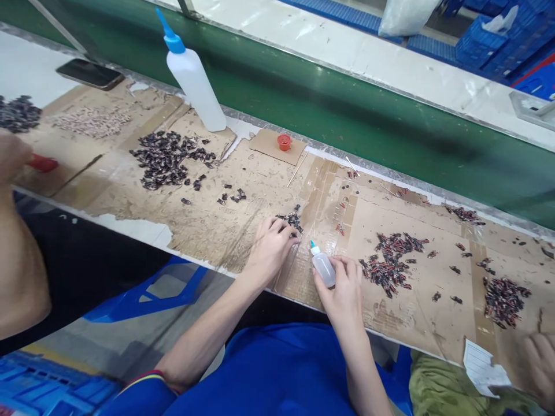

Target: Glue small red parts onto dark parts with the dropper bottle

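Note:
My right hand [344,283] is wrapped round a small translucent squeeze bottle [324,269] with a white collar and a blue tip. The bottle leans, its tip pointing up and slightly left. Just left of it, my left hand [272,245] rests low over the cardboard, fingers bent and pressed together. Whatever is between those fingertips is too small to make out. A little heap of dark small parts [293,218] lies right beyond my left fingers. To the right of my right hand spreads a pile of black-and-red small parts [392,263].
A tall white bottle [197,86] with a blue nozzle stands at the back. Nearby are a dark parts pile [162,159], a red cap [284,142] on cardboard and a phone [90,74]. Co-workers' hands show at left, near a red tool [42,163], and at right [540,364].

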The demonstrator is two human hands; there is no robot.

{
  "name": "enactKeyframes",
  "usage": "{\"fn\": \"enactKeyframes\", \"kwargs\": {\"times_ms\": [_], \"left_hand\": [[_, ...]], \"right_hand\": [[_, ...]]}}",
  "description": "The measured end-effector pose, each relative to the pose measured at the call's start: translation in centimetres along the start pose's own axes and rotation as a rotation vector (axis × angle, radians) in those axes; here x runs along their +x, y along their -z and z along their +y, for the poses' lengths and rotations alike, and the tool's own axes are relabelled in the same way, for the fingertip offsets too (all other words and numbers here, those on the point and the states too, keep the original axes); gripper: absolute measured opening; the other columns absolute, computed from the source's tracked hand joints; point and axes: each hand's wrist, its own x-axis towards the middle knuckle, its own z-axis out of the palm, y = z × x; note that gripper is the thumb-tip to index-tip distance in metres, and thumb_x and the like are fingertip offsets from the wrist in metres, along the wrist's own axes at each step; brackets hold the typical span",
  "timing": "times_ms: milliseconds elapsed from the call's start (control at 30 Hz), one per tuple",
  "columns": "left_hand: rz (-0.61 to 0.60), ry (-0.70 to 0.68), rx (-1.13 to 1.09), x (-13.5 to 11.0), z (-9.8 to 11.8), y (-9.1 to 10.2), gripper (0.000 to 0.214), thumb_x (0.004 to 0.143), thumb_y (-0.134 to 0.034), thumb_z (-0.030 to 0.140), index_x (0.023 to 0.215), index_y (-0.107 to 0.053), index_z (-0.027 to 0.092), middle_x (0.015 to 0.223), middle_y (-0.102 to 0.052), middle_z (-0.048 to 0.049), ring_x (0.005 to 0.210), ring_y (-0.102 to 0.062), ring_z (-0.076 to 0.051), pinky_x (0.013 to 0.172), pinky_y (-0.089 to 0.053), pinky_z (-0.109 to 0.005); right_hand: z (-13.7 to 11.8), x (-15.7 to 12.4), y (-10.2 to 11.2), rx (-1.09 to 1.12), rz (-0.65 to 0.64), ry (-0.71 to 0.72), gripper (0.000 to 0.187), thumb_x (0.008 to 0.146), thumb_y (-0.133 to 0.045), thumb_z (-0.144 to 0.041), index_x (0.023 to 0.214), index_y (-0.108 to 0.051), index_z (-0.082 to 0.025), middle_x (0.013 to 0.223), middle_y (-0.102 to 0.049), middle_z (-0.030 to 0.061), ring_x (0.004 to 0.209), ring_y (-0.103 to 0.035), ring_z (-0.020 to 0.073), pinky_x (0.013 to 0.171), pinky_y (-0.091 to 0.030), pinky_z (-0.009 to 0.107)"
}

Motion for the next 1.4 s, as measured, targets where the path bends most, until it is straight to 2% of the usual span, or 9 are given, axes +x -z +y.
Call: {"fn": "enactKeyframes", "kwargs": {"times_ms": [67,200,300,467,567,667,867,1100,1400], "left_hand": [[-0.038,-0.007,0.057,0.1,0.1,0.3,0.008,0.088,-0.062,0.024,0.086,-0.068,0.019,0.091,-0.066,-0.0083,0.094,-0.053,-0.027,0.08,-0.046,-0.041],[-0.113,-0.052,0.2,0.1,0.3,1.1,0.016,0.091,-0.05,0.014,0.095,-0.065,0.017,0.094,-0.065,-0.0111,0.093,-0.051,-0.028,0.075,-0.044,-0.04],[-0.156,-0.077,0.244,0.0,0.3,1.8,0.027,0.089,-0.043,0.005,0.103,-0.064,0.014,0.093,-0.063,-0.0134,0.092,-0.05,-0.029,0.074,-0.044,-0.041],[-0.139,-0.139,-0.038,-0.1,0.6,2.2,0.043,0.086,-0.038,-0.002,0.108,-0.067,0.022,0.099,-0.064,-0.0094,0.097,-0.052,-0.025,0.078,-0.045,-0.039],[-0.177,-0.171,-0.32,-0.6,1.7,1.5,0.032,0.092,-0.043,0.007,0.1,-0.069,0.024,0.097,-0.069,-0.0054,0.093,-0.059,-0.021,0.083,-0.047,-0.037],[-0.165,-0.138,-0.448,-1.5,2.7,0.1,0.019,0.092,-0.052,0.016,0.096,-0.07,0.023,0.094,-0.073,-0.0045,0.091,-0.064,-0.02,0.085,-0.047,-0.038],[0.031,-0.019,-0.335,-3.5,2.7,-2.2,0.012,0.086,-0.065,0.021,0.093,-0.073,0.026,0.09,-0.076,-0.003,0.104,-0.061,-0.026,0.09,-0.046,-0.046],[0.032,0.019,-0.372,-4.0,2.5,-1.9,0.021,0.085,-0.064,0.022,0.105,-0.071,0.025,0.096,-0.076,-0.0046,0.105,-0.061,-0.024,0.092,-0.048,-0.045],[0.036,0.061,-0.363,-3.9,2.4,-1.6,0.013,0.085,-0.065,0.023,0.095,-0.072,0.026,0.093,-0.077,-0.0025,0.103,-0.066,-0.024,0.088,-0.047,-0.042]], "right_hand": [[0.4,0.0,0.4,0.092,0.003,-0.07,0.033,0.083,-0.061,-0.046,0.099,-0.067,-0.018,0.099,-0.066,0.0131,0.098,-0.057,0.0288,0.088,-0.048,0.047],[1.0,-0.4,2.0,0.427,0.0,-0.328,0.041,0.076,-0.07,-0.045,0.107,-0.065,-0.019,0.102,-0.071,0.0096,0.089,-0.065,0.024,0.078,-0.051,0.037],[1.8,-0.8,2.9,0.622,0.049,-0.41,0.039,0.068,-0.077,-0.043,0.097,-0.069,-0.018,0.091,-0.073,0.0063,0.075,-0.064,0.0202,0.065,-0.049,0.031],[3.3,-0.9,3.3,0.942,0.314,-0.516,0.033,0.065,-0.077,-0.039,0.088,-0.068,-0.018,0.073,-0.067,0.0002,0.052,-0.049,0.01,0.047,-0.034,0.023],[3.7,-0.7,3.1,1.025,0.442,-0.523,0.028,0.063,-0.076,-0.035,0.084,-0.066,-0.018,0.073,-0.065,-0.001,0.05,-0.046,0.0084,0.047,-0.031,0.022],[3.7,-0.5,2.9,1.056,0.479,-0.539,0.026,0.064,-0.074,-0.036,0.081,-0.065,-0.019,0.073,-0.066,-0.0002,0.054,-0.051,0.0107,0.049,-0.033,0.023],[3.3,-0.6,1.8,0.996,0.487,-0.587,0.032,0.063,-0.075,-0.044,0.074,-0.064,-0.017,0.066,-0.065,0.0009,0.051,-0.053,0.0119,0.043,-0.032,0.022],[1.9,0.4,0.7,0.776,0.346,-0.53,0.033,0.065,-0.074,-0.047,0.069,-0.067,-0.015,0.065,-0.07,0.0048,0.058,-0.062,0.0175,0.052,-0.046,0.027],[1.4,0.9,0.4,0.688,0.268,-0.448,0.029,0.071,-0.07,-0.044,0.067,-0.068,-0.016,0.064,-0.07,0.0045,0.058,-0.062,0.018,0.058,-0.049,0.029]]}}
